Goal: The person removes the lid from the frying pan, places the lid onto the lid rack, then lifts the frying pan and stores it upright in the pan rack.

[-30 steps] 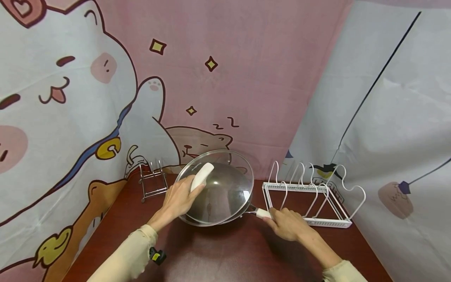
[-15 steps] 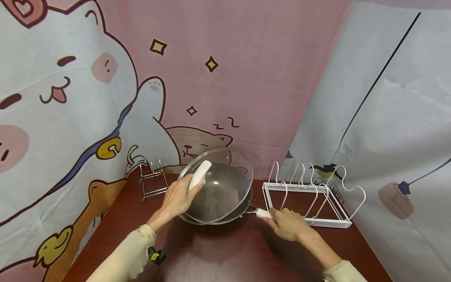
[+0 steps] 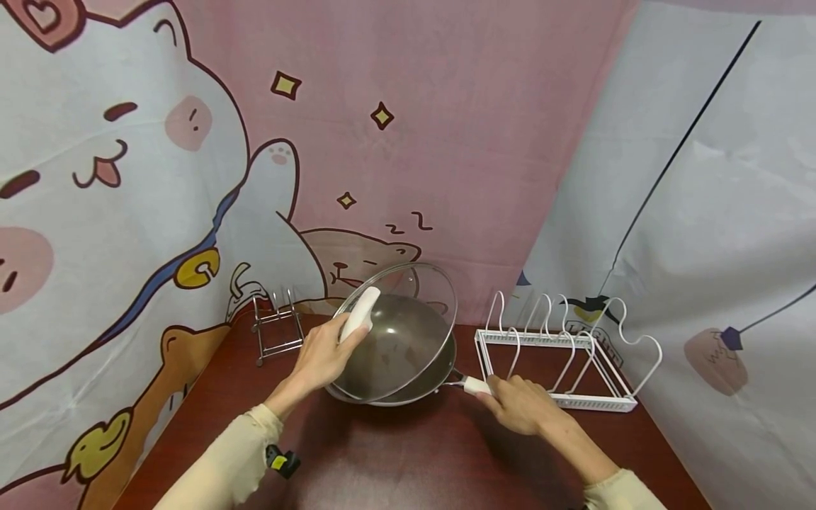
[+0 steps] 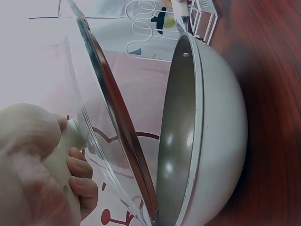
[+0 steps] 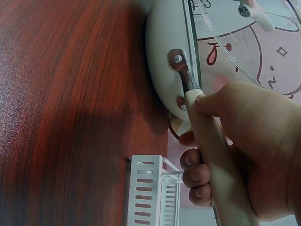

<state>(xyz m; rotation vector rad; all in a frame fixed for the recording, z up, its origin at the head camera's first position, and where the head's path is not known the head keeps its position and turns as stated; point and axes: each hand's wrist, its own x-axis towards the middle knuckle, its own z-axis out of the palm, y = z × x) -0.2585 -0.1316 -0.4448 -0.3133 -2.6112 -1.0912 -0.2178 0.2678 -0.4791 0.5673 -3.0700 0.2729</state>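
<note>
A clear glass lid (image 3: 408,340) with a steel rim is tilted up over the wok, its right side raised highest in the left wrist view. My left hand (image 3: 321,354) grips the lid's white handle (image 3: 362,312), fingers curled round it. Below the lid sits the wok (image 4: 221,127), pale outside and dark grey inside, on the table. Its long cream handle (image 5: 211,146) points right, and my right hand (image 3: 519,405) holds it with fingers wrapped around and thumb along the top. The lid's lower edge lies close to the wok's rim at the left.
On the right stands a white wire rack (image 3: 561,404) with several curved dividers, just behind my right hand. A small chrome rack (image 3: 279,333) is at the back left of the dark red table (image 3: 408,460). Printed cloth (image 3: 459,142) hangs behind.
The left hand has tipped the lid further up, its right and far edges rising off the wok, so more of the wok's inside shows. The right hand keeps its hold and place.
</note>
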